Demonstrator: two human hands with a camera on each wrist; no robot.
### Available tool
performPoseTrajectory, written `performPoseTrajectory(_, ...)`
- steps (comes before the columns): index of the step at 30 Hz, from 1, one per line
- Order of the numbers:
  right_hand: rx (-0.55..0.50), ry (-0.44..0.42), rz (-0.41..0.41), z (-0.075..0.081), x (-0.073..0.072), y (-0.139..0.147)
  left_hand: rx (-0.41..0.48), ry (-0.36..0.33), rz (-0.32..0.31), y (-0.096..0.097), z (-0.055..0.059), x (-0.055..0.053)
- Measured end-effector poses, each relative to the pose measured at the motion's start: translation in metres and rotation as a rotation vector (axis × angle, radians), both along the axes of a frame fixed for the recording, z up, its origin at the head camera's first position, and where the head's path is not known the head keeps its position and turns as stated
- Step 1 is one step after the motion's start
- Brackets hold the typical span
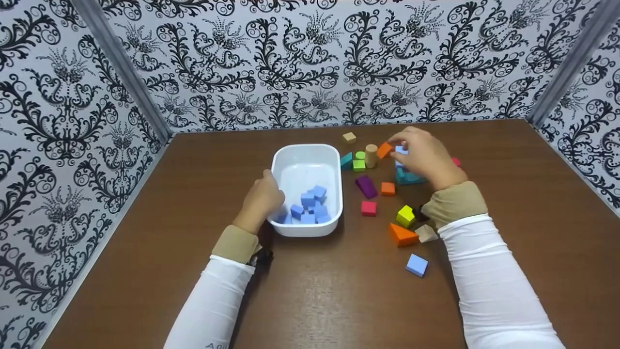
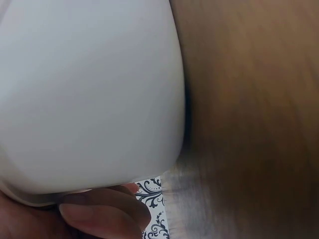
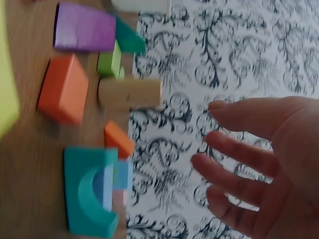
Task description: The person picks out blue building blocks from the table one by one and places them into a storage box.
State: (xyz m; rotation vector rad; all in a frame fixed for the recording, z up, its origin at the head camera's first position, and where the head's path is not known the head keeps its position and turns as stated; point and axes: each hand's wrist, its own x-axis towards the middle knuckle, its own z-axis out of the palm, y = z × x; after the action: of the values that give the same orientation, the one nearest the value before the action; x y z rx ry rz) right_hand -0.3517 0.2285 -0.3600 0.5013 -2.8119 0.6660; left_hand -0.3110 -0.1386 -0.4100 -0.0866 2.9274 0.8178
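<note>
My left hand (image 1: 264,198) grips the left rim of a white plastic tub (image 1: 335,194); in the left wrist view its fingers (image 2: 107,214) curl at the tub's edge. Several light blue blocks (image 1: 308,199) lie inside, toward the near end. My right hand (image 1: 423,154) hovers over the cluster of blocks at the right, holding nothing, its fingers spread in the right wrist view. Below its fingertips are an orange block (image 1: 384,150) and light blue blocks (image 1: 400,151), partly hidden by the hand. A teal arch block (image 3: 79,191) stands beside them.
Right of the tub lie a wooden cylinder (image 1: 371,156), a purple block (image 1: 366,187), green blocks (image 1: 359,166) and a red cube (image 1: 368,208). Nearer are a yellow block (image 1: 405,216), an orange triangle (image 1: 403,235) and a lone light blue block (image 1: 417,265). Patterned walls (image 1: 310,63) border the table.
</note>
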Motion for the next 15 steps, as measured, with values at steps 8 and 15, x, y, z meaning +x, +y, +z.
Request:
performPoseTrajectory(8, 0.053, -0.132, -0.07, -0.014, -0.01, 0.024, 0.003, 0.005, 0.004, -0.003, -0.001, -0.001)
performPoseTrajectory(15, 0.066, -0.225, -0.09, -0.022, -0.018, 0.037, 0.009, -0.024, 0.017, 0.001, 0.001, 0.001)
